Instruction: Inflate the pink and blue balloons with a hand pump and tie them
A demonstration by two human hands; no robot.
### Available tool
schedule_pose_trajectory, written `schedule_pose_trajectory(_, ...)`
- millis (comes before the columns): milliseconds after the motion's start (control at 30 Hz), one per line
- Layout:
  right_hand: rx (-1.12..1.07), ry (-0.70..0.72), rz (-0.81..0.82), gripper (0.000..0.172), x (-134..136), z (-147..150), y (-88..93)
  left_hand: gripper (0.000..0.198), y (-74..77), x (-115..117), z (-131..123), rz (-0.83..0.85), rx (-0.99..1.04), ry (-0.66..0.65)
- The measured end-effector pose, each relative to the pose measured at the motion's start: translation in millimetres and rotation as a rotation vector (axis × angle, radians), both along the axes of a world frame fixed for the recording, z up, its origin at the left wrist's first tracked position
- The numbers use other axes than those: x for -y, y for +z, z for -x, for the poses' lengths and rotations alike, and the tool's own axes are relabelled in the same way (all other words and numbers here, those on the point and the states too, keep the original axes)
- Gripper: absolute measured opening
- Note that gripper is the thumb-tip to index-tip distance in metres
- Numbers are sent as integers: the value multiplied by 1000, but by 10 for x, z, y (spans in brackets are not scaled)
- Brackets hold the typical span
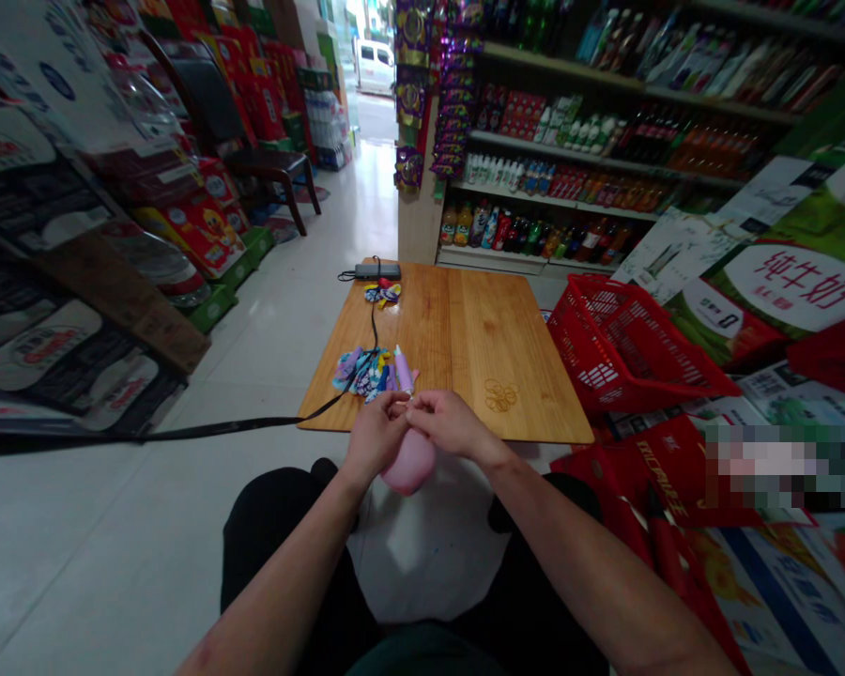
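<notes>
A small pink balloon [408, 462], inflated, hangs below my hands at the table's near edge. My left hand [378, 427] pinches its neck from the left, and my right hand [442, 421] closes on the same neck from the right. The fingertips of both hands meet there; the neck itself is mostly hidden. Just beyond them on the table lies a light purple tube with a pale tip [403, 369]. Left of that is a pile of colourful patterned pieces [356, 369]. Several thin yellow rubber bands [501, 395] lie to the right.
The wooden table [465, 319] stands in front of my knees. At its far left is a dark grey device with a cable [378, 271], beside more colourful pieces [382, 294]. A black strap [218, 430] crosses from the left. A red basket [623, 343] stands right, near stacked cartons.
</notes>
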State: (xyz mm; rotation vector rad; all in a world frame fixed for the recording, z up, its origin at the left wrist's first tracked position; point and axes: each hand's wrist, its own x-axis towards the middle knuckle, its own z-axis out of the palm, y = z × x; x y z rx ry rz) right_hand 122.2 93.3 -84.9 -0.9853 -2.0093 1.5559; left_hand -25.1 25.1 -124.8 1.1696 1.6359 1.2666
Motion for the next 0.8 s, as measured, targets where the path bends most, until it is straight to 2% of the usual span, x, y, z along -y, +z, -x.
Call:
schedule_pose_trajectory(67,-20,-22,-11,15,19,-18,6,33,-17,-13,18,17,116,-5)
schedule_pose_trajectory(233,-192,-44,300,20,2,-104,-41,34,-48,6,-5,20,397,56)
schedule_pose_trajectory(400,-210,-7,384,12,-20,-180,-128,37,-16,50,-37,47,704,20)
schedule_pose_trajectory(600,-390,-56,655,16,-55,-246,-167,33,-6,73,5,89,896,-2)
schedule_pose_trajectory(800,-348,-15,686,18,-93,-278,-199,29,-13,60,36,146,1039,6)
